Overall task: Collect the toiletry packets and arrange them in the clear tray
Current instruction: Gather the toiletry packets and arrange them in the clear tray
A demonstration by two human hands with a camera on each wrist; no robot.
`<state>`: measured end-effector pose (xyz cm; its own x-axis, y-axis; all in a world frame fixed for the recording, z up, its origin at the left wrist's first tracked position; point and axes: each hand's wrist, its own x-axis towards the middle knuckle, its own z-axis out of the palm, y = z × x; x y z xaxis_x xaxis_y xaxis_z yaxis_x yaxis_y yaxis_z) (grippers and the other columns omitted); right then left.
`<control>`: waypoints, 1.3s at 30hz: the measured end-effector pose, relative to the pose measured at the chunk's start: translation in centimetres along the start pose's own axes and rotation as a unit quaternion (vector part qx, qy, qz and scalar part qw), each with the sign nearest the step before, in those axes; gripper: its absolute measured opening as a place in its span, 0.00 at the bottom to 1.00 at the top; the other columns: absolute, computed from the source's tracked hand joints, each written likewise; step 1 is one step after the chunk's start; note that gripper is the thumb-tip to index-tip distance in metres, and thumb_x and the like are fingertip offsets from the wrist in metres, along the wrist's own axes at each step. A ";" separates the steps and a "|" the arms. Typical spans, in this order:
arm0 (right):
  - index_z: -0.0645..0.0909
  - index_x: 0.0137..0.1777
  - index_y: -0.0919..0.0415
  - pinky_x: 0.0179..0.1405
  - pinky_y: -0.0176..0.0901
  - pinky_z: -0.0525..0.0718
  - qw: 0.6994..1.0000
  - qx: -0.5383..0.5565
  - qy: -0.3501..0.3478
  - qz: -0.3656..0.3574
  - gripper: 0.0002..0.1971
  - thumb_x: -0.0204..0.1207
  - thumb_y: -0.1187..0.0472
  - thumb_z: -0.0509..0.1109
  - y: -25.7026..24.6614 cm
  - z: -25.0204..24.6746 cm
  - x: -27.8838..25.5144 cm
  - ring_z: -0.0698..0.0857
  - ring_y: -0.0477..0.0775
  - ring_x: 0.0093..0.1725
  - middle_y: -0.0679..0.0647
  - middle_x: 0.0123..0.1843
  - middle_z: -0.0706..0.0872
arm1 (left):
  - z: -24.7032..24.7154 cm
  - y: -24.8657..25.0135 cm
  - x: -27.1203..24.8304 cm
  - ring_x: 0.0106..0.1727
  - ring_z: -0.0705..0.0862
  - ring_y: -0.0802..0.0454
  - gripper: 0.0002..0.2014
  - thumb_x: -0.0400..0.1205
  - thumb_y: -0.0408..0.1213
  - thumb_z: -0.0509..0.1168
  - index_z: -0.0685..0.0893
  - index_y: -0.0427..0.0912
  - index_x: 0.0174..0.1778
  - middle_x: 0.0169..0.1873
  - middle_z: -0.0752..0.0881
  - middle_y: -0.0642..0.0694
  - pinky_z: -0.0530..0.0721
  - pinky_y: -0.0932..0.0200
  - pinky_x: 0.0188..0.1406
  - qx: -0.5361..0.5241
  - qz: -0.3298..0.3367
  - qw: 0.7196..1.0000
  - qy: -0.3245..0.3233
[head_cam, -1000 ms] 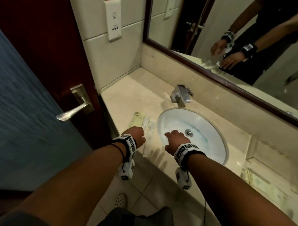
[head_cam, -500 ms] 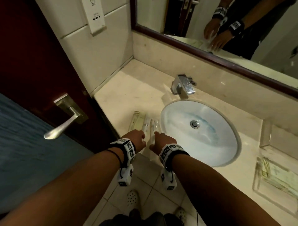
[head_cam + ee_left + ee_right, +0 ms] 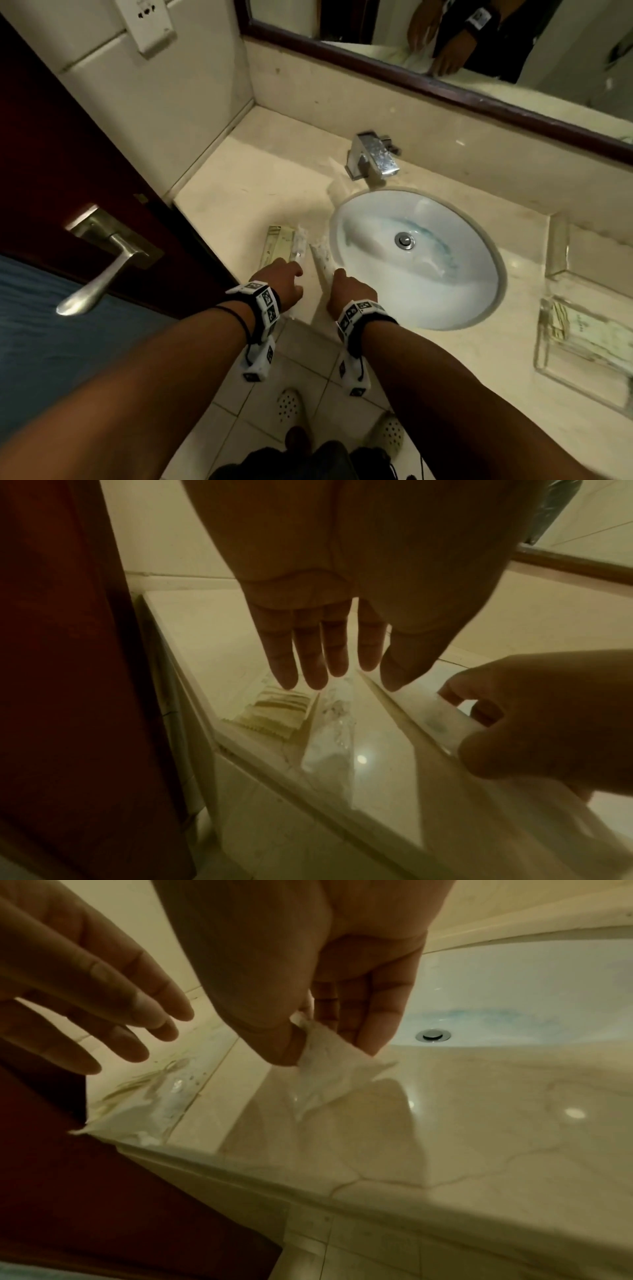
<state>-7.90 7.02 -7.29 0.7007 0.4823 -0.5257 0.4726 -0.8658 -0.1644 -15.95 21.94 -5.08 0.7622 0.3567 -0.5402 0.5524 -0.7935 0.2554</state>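
Three toiletry packets lie at the counter's front edge, left of the basin. A yellow-striped packet (image 3: 275, 244) is leftmost, with a clear crinkly packet (image 3: 300, 244) beside it. My right hand (image 3: 337, 274) pinches the near end of a white packet (image 3: 330, 1069) between thumb and fingers. My left hand (image 3: 342, 681) hovers open with straight fingers above the striped packet (image 3: 276, 714) and the clear packet (image 3: 334, 730). The clear tray (image 3: 548, 368) stands at the far right of the counter with flat packets inside.
The white basin (image 3: 445, 291) sits between the packets and the tray, with a chrome faucet (image 3: 373, 157) behind it. A dark red door with a metal handle (image 3: 102, 270) is close on the left. A mirror runs above the backsplash.
My right hand moved left from the basin's edge to the packets and took hold of the white packet. My left hand stayed over the packets. The view swung down and right.
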 end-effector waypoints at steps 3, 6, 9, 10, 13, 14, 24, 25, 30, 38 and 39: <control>0.75 0.64 0.56 0.51 0.52 0.81 0.999 -0.028 0.018 -0.012 0.14 0.80 0.57 0.62 1.7 -1.0 -0.9 0.86 0.62 0.57 0.57 0.60 0.83 | -0.6 1.4 0.1 0.66 0.78 0.40 0.26 0.80 0.49 0.64 0.70 0.53 0.75 0.72 0.69 0.43 0.80 0.46 0.64 0.008 0.015 0.999 0.032; 0.77 0.63 0.55 0.51 0.53 0.84 0.998 -0.038 0.032 -0.034 0.13 0.80 0.58 0.63 3.9 -2.4 -1.9 0.86 0.62 0.55 0.56 0.61 0.81 | -1.0 3.9 0.1 0.75 0.68 0.38 0.30 0.79 0.46 0.65 0.66 0.54 0.79 0.78 0.64 0.43 0.74 0.43 0.72 0.021 0.058 0.995 0.078; 0.77 0.65 0.55 0.48 0.53 0.85 0.996 -0.051 0.026 -0.067 0.15 0.79 0.61 0.67 5.9 -3.7 -2.9 0.86 0.61 0.52 0.55 0.60 0.80 | -1.1 6.6 0.2 0.78 0.63 0.39 0.33 0.77 0.47 0.66 0.66 0.55 0.79 0.79 0.65 0.45 0.71 0.42 0.75 0.070 0.096 0.991 0.066; 0.77 0.65 0.56 0.47 0.52 0.85 0.995 -0.055 0.029 -0.075 0.15 0.78 0.63 0.68 6.5 -4.1 -3.3 0.86 0.60 0.51 0.55 0.59 0.82 | -1.1 7.5 0.2 0.77 0.66 0.40 0.31 0.77 0.47 0.66 0.68 0.56 0.78 0.77 0.68 0.45 0.73 0.42 0.74 0.087 0.103 0.990 0.050; 0.76 0.61 0.56 0.41 0.50 0.83 0.994 -0.054 0.056 -0.074 0.13 0.78 0.66 0.65 9.0 -5.2 -4.9 0.87 0.60 0.46 0.55 0.52 0.86 | -1.2 10.7 -0.1 0.66 0.79 0.42 0.23 0.78 0.46 0.62 0.78 0.55 0.71 0.67 0.80 0.46 0.81 0.45 0.65 0.121 0.123 0.985 0.001; 0.75 0.61 0.56 0.40 0.49 0.82 0.995 -0.049 0.062 -0.064 0.12 0.79 0.66 0.64 10.2 -5.7 -5.5 0.87 0.60 0.45 0.55 0.50 0.86 | -1.3 12.1 -0.4 0.60 0.83 0.43 0.19 0.79 0.45 0.61 0.82 0.52 0.67 0.62 0.84 0.46 0.84 0.46 0.60 0.132 0.130 0.983 -0.013; 0.76 0.68 0.53 0.47 0.51 0.85 0.997 -0.024 0.077 0.006 0.19 0.78 0.67 0.63 23.0 -6.3 -11.7 0.87 0.60 0.49 0.54 0.57 0.84 | 1.6 25.2 -1.9 0.34 0.85 0.49 0.14 0.77 0.49 0.60 0.85 0.44 0.36 0.34 0.88 0.48 0.81 0.59 0.34 0.205 0.179 0.959 -0.080; 0.77 0.68 0.53 0.48 0.52 0.85 0.997 -0.029 0.077 0.013 0.19 0.78 0.67 0.64 24.2 -6.2 -12.2 0.87 0.60 0.50 0.55 0.58 0.83 | 2.0 26.4 -2.1 0.37 0.87 0.48 0.12 0.77 0.46 0.60 0.87 0.45 0.39 0.36 0.89 0.47 0.81 0.59 0.34 0.213 0.186 0.956 -0.085; 0.78 0.68 0.53 0.50 0.52 0.83 0.994 -0.050 0.087 0.049 0.17 0.80 0.63 0.63 30.3 -5.5 -14.9 0.86 0.59 0.53 0.55 0.59 0.82 | 4.4 32.5 -3.3 0.43 0.87 0.43 0.14 0.79 0.44 0.59 0.87 0.40 0.46 0.42 0.89 0.42 0.81 0.56 0.39 0.222 0.228 0.943 -0.093; 0.85 0.59 0.47 0.53 0.52 0.84 0.980 -0.098 0.127 0.116 0.13 0.78 0.59 0.66 37.8 -5.8 -18.1 0.87 0.57 0.53 0.51 0.53 0.87 | 7.0 40.7 -5.1 0.47 0.87 0.41 0.27 0.77 0.59 0.52 0.85 0.38 0.44 0.43 0.87 0.40 0.79 0.55 0.41 0.208 0.267 0.934 -0.117; 0.86 0.59 0.47 0.55 0.53 0.83 0.978 -0.103 0.131 0.128 0.13 0.78 0.59 0.66 38.8 -5.8 -18.3 0.86 0.58 0.55 0.52 0.54 0.86 | 7.4 41.7 -5.3 0.47 0.87 0.41 0.31 0.74 0.63 0.50 0.85 0.39 0.44 0.43 0.87 0.40 0.80 0.54 0.42 0.202 0.272 0.933 -0.117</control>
<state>0.72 -34.62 0.84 0.9103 0.2945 -0.2910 0.3426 -0.9304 0.1302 0.57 -16.62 2.50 0.7721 -0.2333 -0.5911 -0.1039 -0.9640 0.2447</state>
